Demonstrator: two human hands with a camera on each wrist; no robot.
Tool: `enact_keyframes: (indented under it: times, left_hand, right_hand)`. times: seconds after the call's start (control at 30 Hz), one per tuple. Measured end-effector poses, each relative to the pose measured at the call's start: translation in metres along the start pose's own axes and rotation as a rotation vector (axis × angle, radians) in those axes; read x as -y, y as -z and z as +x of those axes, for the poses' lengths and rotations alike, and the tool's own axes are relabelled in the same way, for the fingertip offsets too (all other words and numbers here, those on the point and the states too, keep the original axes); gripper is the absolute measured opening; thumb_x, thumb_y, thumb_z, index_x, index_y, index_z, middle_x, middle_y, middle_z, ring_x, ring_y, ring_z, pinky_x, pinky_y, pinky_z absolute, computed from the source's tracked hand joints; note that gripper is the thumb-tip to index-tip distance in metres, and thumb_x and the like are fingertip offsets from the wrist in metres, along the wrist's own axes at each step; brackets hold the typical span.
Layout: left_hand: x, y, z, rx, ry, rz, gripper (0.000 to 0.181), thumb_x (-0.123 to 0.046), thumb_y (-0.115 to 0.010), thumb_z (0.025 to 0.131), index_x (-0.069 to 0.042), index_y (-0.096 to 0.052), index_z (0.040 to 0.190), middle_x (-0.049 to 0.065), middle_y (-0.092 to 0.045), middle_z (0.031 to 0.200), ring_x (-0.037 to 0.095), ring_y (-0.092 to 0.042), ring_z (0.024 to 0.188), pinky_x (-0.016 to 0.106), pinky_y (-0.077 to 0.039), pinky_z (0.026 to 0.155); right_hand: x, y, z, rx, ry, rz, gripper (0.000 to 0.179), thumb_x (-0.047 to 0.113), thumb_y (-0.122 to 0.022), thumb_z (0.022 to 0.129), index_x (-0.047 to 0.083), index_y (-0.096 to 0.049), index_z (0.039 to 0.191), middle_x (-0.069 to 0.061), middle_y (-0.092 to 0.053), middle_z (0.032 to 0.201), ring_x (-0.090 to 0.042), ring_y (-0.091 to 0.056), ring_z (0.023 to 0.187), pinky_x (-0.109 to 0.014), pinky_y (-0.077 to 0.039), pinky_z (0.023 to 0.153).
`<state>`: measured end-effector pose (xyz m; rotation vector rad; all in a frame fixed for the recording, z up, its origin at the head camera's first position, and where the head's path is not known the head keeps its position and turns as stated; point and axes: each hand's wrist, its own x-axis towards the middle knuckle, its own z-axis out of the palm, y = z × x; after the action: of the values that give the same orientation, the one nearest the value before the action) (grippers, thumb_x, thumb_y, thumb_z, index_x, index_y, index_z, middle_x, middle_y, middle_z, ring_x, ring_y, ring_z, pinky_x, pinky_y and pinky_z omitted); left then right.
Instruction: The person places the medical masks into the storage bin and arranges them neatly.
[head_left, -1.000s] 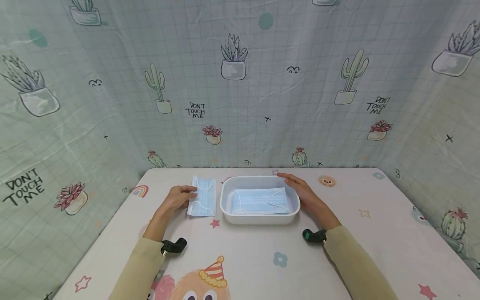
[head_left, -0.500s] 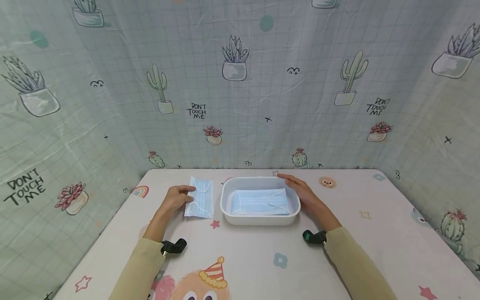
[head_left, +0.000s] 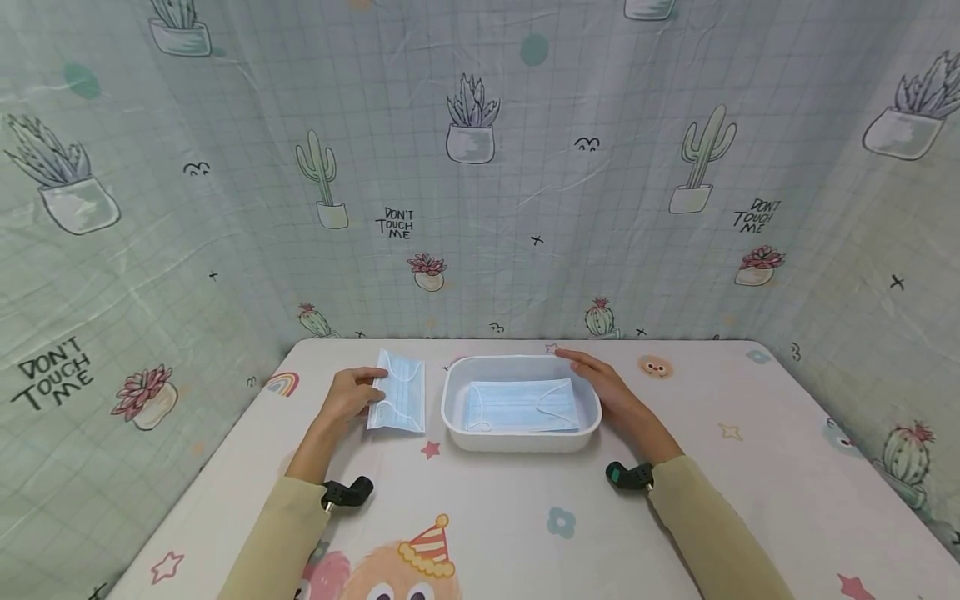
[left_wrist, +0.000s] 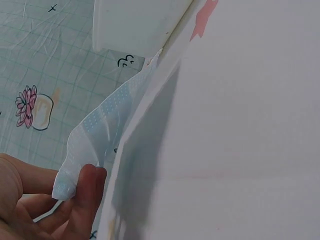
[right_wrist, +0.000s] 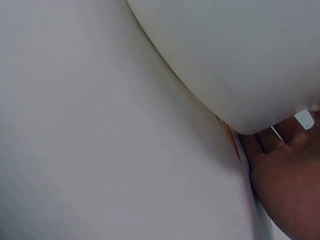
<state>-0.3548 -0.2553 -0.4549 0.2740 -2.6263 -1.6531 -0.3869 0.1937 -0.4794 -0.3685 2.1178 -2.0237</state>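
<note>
To the left of the white plastic tub (head_left: 517, 442), my left hand (head_left: 351, 395) pinches a light blue face mask (head_left: 403, 393) by its left edge. The left wrist view shows that mask (left_wrist: 102, 122) bent, its held side raised off the table and its far end sloping down toward the tub. Thumb and fingers lie on opposite faces of it. Inside the tub lies another blue face mask (head_left: 517, 405), flat, with its white ear loops on top. Against the tub's right end is my right hand (head_left: 606, 385), fingers stretched along the outside; the tub hides part of them in the right wrist view.
A white table cover (head_left: 495, 508) printed with cartoon figures lies under everything. Behind and at both sides hangs a grey-green curtain (head_left: 525, 192) with cactus drawings. A black camera mount (head_left: 348, 492) sits on the left wrist, another camera mount (head_left: 630, 476) on the right.
My left hand has drawn the pinched mask slightly leftward, widening the gap to the tub. The right hand and the tub hold their places.
</note>
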Motion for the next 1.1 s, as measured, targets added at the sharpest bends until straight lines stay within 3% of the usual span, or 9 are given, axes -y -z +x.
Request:
enact_keyframes:
  times: [0.5, 1.1]
  left_hand:
    - [-0.021, 0.007, -0.003, -0.041, -0.017, -0.03, 0.048, -0.005, -0.062, 0.095, -0.008, -0.061, 0.142, 0.018, -0.057, 0.146, 0.027, -0.055, 0.114, 0.024, -0.05, 0.073]
    - [-0.039, 0.007, -0.012, -0.082, -0.051, -0.067, 0.046, -0.009, -0.062, 0.097, -0.011, -0.062, 0.143, 0.016, -0.055, 0.148, 0.031, -0.058, 0.12, 0.025, -0.053, 0.081]
  right_hand:
    - [-0.001, 0.001, 0.003, -0.008, -0.007, -0.023, 0.046, 0.023, -0.04, 0.112, 0.014, -0.045, 0.157, -0.004, -0.027, 0.172, -0.033, -0.025, 0.159, -0.054, -0.022, 0.129]
    - [-0.002, 0.002, 0.005, -0.009, -0.011, -0.017, 0.046, 0.023, -0.04, 0.112, 0.015, -0.045, 0.157, -0.003, -0.026, 0.173, -0.032, -0.024, 0.159, -0.054, -0.02, 0.129]
